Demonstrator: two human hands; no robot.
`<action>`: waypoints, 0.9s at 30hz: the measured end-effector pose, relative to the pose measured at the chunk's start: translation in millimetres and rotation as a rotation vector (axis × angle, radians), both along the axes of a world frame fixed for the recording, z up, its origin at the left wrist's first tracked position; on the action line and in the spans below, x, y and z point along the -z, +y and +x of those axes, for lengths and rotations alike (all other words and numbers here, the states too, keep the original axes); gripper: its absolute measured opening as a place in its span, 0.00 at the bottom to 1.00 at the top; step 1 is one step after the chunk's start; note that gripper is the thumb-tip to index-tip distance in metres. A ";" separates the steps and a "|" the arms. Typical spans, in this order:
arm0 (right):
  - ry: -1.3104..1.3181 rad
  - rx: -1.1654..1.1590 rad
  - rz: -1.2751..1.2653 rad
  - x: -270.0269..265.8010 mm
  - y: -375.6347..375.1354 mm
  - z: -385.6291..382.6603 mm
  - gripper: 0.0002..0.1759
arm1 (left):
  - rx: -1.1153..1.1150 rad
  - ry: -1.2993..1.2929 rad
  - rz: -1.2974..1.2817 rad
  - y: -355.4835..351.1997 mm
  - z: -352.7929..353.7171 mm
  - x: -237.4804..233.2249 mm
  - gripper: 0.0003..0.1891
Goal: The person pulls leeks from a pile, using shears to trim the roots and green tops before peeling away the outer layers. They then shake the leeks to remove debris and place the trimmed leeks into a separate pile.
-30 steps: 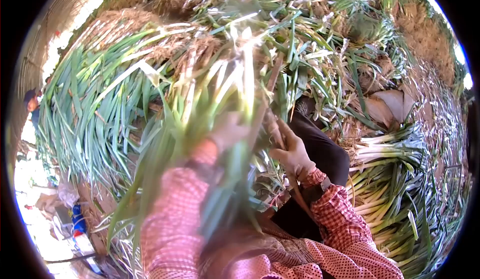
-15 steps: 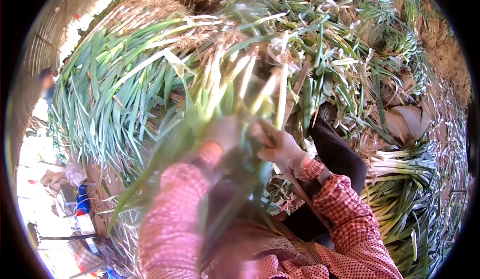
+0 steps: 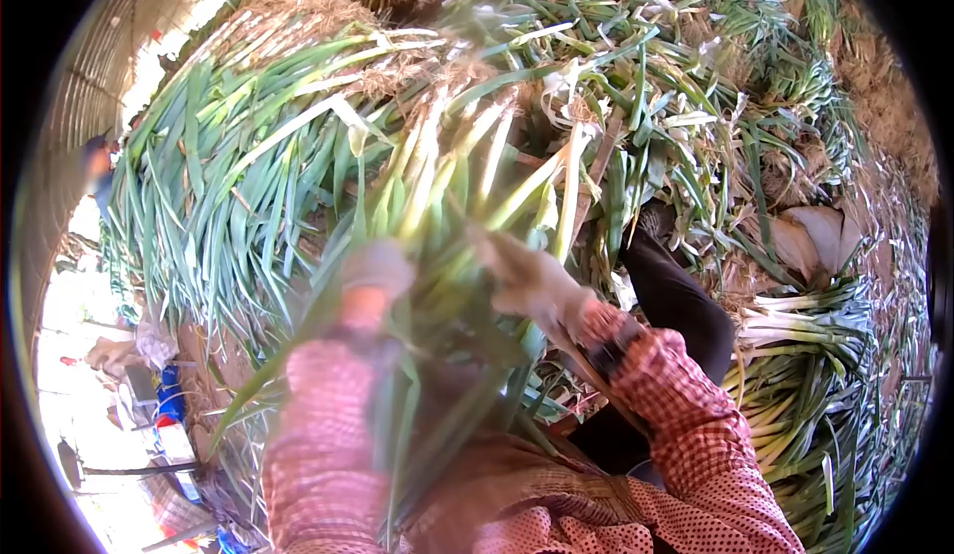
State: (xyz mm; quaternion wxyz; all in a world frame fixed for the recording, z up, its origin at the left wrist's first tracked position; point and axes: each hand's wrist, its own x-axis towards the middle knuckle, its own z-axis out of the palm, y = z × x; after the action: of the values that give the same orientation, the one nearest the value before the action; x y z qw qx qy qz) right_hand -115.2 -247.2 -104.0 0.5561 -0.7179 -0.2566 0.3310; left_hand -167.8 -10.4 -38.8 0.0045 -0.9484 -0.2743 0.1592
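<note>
My left hand (image 3: 376, 268), in a pale glove, is smeared by motion among long green onion leaves; its fingers cannot be made out. To its right is my gloved right hand (image 3: 537, 281), its blurred fingers drawn together beside the leaves, and what they pinch is hidden. Green onions (image 3: 422, 181) with white stalks and roots lie just beyond both hands, roots pointing away from me. Long leaves (image 3: 397, 425) hang between my forearms over my lap.
A big pile of green onions (image 3: 248, 157) lies at the left. Trimmed green onions (image 3: 795, 355) are stacked at the right, by my dark-clad knee (image 3: 686, 296). Loose leaves and peelings (image 3: 686, 127) cover the ground ahead. A blue packet (image 3: 169, 395) lies at the lower left.
My left hand has moved left, away from my right hand, widening the gap between them. The right hand has shifted slightly and is more blurred.
</note>
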 end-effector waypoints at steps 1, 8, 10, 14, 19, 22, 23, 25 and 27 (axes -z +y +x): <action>0.093 -0.021 0.056 -15.2 -23.2 -14.1 0.52 | -0.002 -0.064 -0.079 -7.0 -3.8 -18.6 0.20; -0.002 0.217 0.189 -8.0 -78.6 -46.0 0.53 | 0.213 -0.387 -0.180 -79.9 23.5 -4.6 0.25; 0.078 0.303 0.143 3.7 -79.5 -38.5 0.53 | 0.208 -0.242 -0.135 -84.6 42.5 23.5 0.26; 0.134 0.171 0.057 -21.3 -109.2 -75.1 0.55 | 0.188 0.100 -0.509 -44.5 42.7 30.7 0.30; 0.023 0.063 0.097 -24.2 -107.6 -105.6 0.53 | 0.260 0.001 -0.183 -55.5 2.4 18.9 0.20; 0.069 0.032 0.050 -37.0 -104.5 -108.2 0.53 | 0.259 -0.015 -0.094 -78.2 -1.0 10.3 0.12; 0.006 0.000 0.034 -37.7 -102.7 -109.2 0.54 | 0.260 -0.011 -0.065 -79.9 -1.4 9.1 0.11; -0.047 0.000 0.023 -33.4 -95.7 -107.3 0.55 | 0.254 -0.062 -0.065 -77.3 -2.3 16.0 0.13; 0.067 0.073 -0.006 -25.7 -84.3 -92.5 0.55 | 0.264 -0.078 -0.096 -73.3 -0.9 17.3 0.18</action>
State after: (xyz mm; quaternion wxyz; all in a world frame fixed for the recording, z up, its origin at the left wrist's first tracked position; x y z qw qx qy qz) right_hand -207.7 -331.5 -78.4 0.5738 -0.7170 -0.2106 0.3352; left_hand -168.7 -83.7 -56.1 -0.0308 -0.9808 -0.1394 0.1330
